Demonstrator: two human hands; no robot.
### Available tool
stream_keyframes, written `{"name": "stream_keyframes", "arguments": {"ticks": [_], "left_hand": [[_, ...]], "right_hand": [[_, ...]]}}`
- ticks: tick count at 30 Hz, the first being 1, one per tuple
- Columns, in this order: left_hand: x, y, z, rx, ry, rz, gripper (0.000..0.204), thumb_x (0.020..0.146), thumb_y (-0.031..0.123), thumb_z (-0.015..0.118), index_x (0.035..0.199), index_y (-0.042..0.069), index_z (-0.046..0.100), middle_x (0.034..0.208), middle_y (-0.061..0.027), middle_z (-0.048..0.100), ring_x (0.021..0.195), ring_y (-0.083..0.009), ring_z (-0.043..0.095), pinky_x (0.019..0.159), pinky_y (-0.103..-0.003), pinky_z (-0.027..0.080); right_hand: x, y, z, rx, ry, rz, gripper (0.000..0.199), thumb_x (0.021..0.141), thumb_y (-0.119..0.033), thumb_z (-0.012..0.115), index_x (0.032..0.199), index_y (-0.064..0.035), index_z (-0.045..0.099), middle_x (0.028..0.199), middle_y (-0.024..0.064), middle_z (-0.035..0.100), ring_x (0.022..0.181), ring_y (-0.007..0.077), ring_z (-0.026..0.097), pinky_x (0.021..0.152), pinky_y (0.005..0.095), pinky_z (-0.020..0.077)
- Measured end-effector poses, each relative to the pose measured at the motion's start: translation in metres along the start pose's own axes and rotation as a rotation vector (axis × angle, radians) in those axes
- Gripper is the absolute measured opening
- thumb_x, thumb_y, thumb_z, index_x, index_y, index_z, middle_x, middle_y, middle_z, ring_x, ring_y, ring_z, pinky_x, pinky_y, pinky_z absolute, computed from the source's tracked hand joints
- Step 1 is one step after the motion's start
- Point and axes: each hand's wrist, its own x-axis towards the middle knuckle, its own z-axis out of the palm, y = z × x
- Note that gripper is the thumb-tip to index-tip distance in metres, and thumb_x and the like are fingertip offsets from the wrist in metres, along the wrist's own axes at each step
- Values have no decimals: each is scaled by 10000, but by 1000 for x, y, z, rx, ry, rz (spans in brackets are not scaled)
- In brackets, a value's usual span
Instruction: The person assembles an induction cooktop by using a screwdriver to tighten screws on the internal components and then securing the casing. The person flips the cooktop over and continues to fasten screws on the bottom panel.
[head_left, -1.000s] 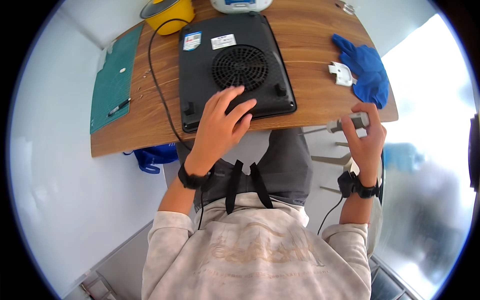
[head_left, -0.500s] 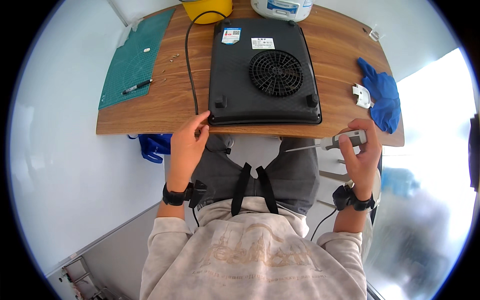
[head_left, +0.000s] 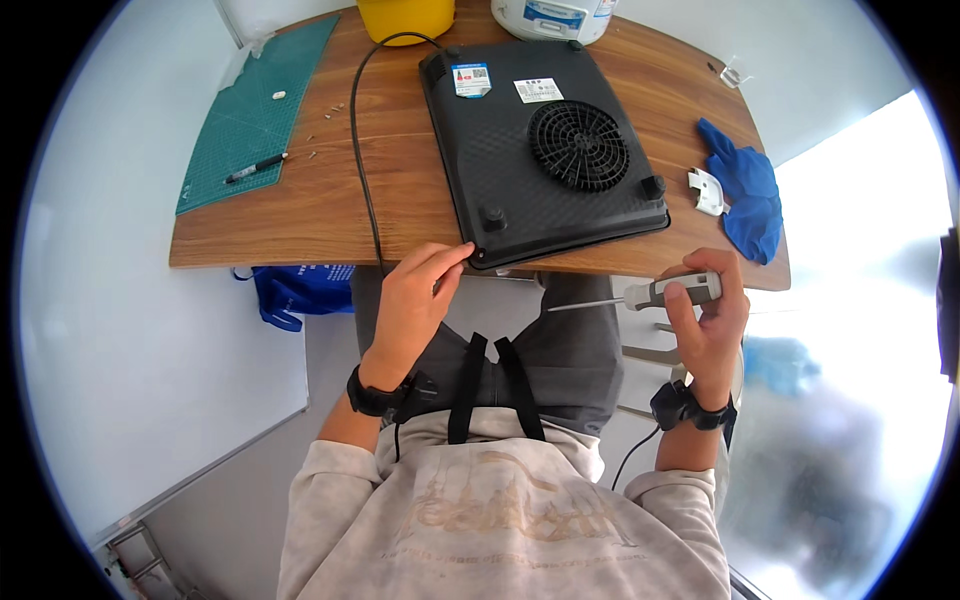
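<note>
Black cooktop (head_left: 545,160) upside-down on desk; grey screwdriver (head_left: 660,292) horizontal, off-desk.

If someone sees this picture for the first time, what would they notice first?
Probably the big black cooker lying upside down on the wooden table, its round fan grille facing up. The left hand touches its near corner at the table edge, while the right hand holds a screwdriver just below the edge.
</note>
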Motion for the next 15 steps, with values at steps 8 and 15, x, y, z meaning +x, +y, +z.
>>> {"name": "stream_keyframes", "arguments": {"ticks": [8,15], "left_hand": [[-10,0,26,-405,-5,-229,149,908,66,773,1018,-9,708,951,-88,712,816,-141,706,700,-251,580],[-19,-14,25,-535,-247,-510,318,1045,292,628,1042,-22,676,898,-107,732,727,-138,719,642,-237,560]], "right_hand": [[-13,-6,18,19,-49,-319,364,805,-2,767,1076,-27,525,1001,162,753,814,173,714,703,276,562],[0,-19,36,-59,-193,-593,416,750,67,774,1072,-29,530,1099,199,718,839,311,736,700,352,596]]}}
